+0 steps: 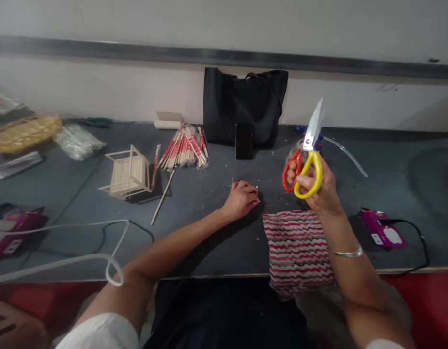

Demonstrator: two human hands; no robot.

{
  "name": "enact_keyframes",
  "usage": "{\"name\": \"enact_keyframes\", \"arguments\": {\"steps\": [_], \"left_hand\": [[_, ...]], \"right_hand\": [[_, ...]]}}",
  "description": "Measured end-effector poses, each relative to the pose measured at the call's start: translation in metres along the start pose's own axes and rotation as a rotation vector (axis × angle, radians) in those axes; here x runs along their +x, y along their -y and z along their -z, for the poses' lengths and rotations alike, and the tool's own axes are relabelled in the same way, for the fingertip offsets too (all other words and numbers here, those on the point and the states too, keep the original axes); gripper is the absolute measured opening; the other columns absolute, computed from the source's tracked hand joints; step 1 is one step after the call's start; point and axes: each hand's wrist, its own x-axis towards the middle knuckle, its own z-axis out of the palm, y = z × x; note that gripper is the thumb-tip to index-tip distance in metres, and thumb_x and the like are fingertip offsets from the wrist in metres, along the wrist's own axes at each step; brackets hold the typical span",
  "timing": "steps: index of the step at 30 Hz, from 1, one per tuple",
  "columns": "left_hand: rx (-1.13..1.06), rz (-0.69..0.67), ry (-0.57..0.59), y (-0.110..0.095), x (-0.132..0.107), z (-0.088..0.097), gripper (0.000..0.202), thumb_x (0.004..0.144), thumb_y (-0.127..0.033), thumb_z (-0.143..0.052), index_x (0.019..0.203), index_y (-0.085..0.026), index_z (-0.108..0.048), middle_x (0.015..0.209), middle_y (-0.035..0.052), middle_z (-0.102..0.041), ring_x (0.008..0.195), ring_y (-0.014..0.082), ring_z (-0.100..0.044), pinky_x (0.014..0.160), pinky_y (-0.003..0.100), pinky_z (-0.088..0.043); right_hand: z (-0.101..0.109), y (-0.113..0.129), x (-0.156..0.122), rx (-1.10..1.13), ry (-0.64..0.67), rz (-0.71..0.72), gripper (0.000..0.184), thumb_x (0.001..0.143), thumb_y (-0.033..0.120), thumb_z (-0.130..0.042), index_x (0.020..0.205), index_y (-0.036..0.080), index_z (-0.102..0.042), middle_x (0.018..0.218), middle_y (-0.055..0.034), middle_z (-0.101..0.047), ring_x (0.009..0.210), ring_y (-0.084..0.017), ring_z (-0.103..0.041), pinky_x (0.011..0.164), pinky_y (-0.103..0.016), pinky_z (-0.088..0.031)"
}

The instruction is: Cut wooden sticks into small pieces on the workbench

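My right hand point(320, 186) is raised over the table with its fingers through the handles of a pair of scissors point(308, 142). One handle is red, the other yellow, and the blades point up and lie together. My left hand point(241, 199) rests on the dark table point(216, 242), its fingers curled downward. Small white bits show at those fingertips, but what they pinch, if anything, is hidden. A small chair-like frame of wooden sticks point(130, 173) stands to the left. Beside it lie a loose stick point(162, 197) and a bundle of red-wrapped chopsticks point(185, 146).
A black bag point(245, 106) leans on the wall with a phone point(244, 141) before it. A striped cloth point(298, 252) hangs over the front edge. Purple extension boxes point(383, 229) with cables sit at both sides. Clear-wrapped sticks point(78, 142) and a yellow woven item point(25, 134) lie far left.
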Motion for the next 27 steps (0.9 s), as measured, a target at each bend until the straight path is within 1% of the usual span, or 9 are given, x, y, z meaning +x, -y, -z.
{"name": "enact_keyframes", "arguments": {"steps": [4, 6, 8, 12, 16, 19, 22, 24, 27], "left_hand": [[0.019, -0.023, -0.051, -0.005, 0.001, -0.007, 0.015, 0.088, -0.019, -0.063, 0.078, -0.019, -0.073, 0.100, 0.0069, -0.076, 0.101, 0.0242, -0.056, 0.092, 0.043, -0.038], [-0.010, -0.036, -0.101, -0.006, 0.000, -0.008, 0.013, 0.086, -0.017, -0.063, 0.077, -0.019, -0.072, 0.096, 0.0069, -0.076, 0.097, 0.0232, -0.058, 0.091, 0.041, -0.039], [-0.087, -0.036, -0.185, -0.004, 0.000, -0.006, 0.013, 0.086, -0.017, -0.062, 0.077, -0.019, -0.071, 0.093, 0.0064, -0.077, 0.093, 0.0216, -0.060, 0.090, 0.040, -0.040], [-0.412, 0.051, -0.387, 0.003, 0.002, 0.008, 0.011, 0.085, -0.022, -0.063, 0.076, -0.020, -0.070, 0.089, 0.0052, -0.077, 0.087, 0.0187, -0.065, 0.089, 0.037, -0.045], [-0.877, 0.245, -0.384, 0.009, 0.002, 0.016, 0.018, 0.082, -0.034, -0.069, 0.074, -0.018, -0.069, 0.083, 0.0055, -0.075, 0.075, 0.0154, -0.065, 0.074, 0.029, -0.050], [-1.077, 0.353, -0.356, 0.014, 0.002, 0.015, 0.027, 0.077, -0.043, -0.074, 0.075, -0.017, -0.068, 0.079, 0.0041, -0.073, 0.065, 0.0123, -0.061, 0.063, 0.025, -0.048], [-0.954, 0.294, -0.317, 0.019, 0.001, 0.012, 0.022, 0.081, -0.038, -0.070, 0.076, -0.017, -0.067, 0.078, 0.0035, -0.071, 0.067, 0.0122, -0.061, 0.064, 0.024, -0.047], [-0.703, 0.186, -0.280, 0.021, 0.000, 0.012, 0.012, 0.083, -0.028, -0.065, 0.078, -0.017, -0.068, 0.080, 0.0036, -0.071, 0.072, 0.0136, -0.062, 0.070, 0.026, -0.048], [-0.293, -0.022, -0.148, 0.020, -0.001, 0.010, 0.008, 0.083, -0.019, -0.062, 0.084, -0.018, -0.069, 0.089, 0.0055, -0.074, 0.084, 0.0174, -0.063, 0.080, 0.032, -0.046]], "right_hand": [[-0.016, -0.021, 0.018, 0.084, -0.079, -0.010, 0.043, 0.079, 0.038, -0.070, 0.119, 0.030, -0.059, 0.065, 0.0088, -0.048, 0.050, -0.009, -0.047, 0.049, -0.025, -0.045], [-0.018, -0.037, 0.018, 0.010, -0.149, 0.003, 0.034, 0.082, 0.039, -0.067, 0.113, 0.027, -0.060, 0.059, 0.0099, -0.045, 0.047, -0.009, -0.046, 0.047, -0.024, -0.042], [-0.018, -0.048, 0.014, -0.148, -0.175, 0.028, 0.032, 0.083, 0.039, -0.066, 0.112, 0.026, -0.060, 0.064, 0.0080, -0.052, 0.050, -0.010, -0.051, 0.048, -0.025, -0.044], [-0.020, -0.053, 0.002, -0.351, -0.108, 0.136, 0.040, 0.086, 0.038, -0.061, 0.123, 0.026, -0.056, 0.084, 0.0013, -0.063, 0.070, -0.015, -0.063, 0.067, -0.031, -0.055], [-0.030, -0.050, -0.007, -0.513, -0.024, 0.190, 0.039, 0.089, 0.036, -0.058, 0.126, 0.024, -0.054, 0.086, -0.0005, -0.065, 0.071, -0.015, -0.064, 0.070, -0.030, -0.056], [-0.034, -0.050, -0.010, -0.561, 0.013, 0.215, 0.037, 0.088, 0.037, -0.060, 0.122, 0.024, -0.054, 0.082, 0.0011, -0.064, 0.067, -0.013, -0.062, 0.066, -0.029, -0.055], [-0.033, -0.054, -0.009, -0.536, -0.006, 0.230, 0.036, 0.088, 0.038, -0.060, 0.120, 0.025, -0.053, 0.083, 0.0015, -0.063, 0.068, -0.014, -0.062, 0.068, -0.030, -0.056], [-0.031, -0.057, -0.007, -0.502, -0.079, 0.243, 0.034, 0.089, 0.038, -0.058, 0.120, 0.025, -0.053, 0.085, 0.0010, -0.062, 0.071, -0.014, -0.063, 0.072, -0.031, -0.057], [-0.028, -0.059, -0.004, -0.498, -0.199, 0.256, 0.034, 0.088, 0.037, -0.060, 0.118, 0.025, -0.053, 0.084, 0.0012, -0.061, 0.073, -0.015, -0.063, 0.075, -0.032, -0.057]]}}
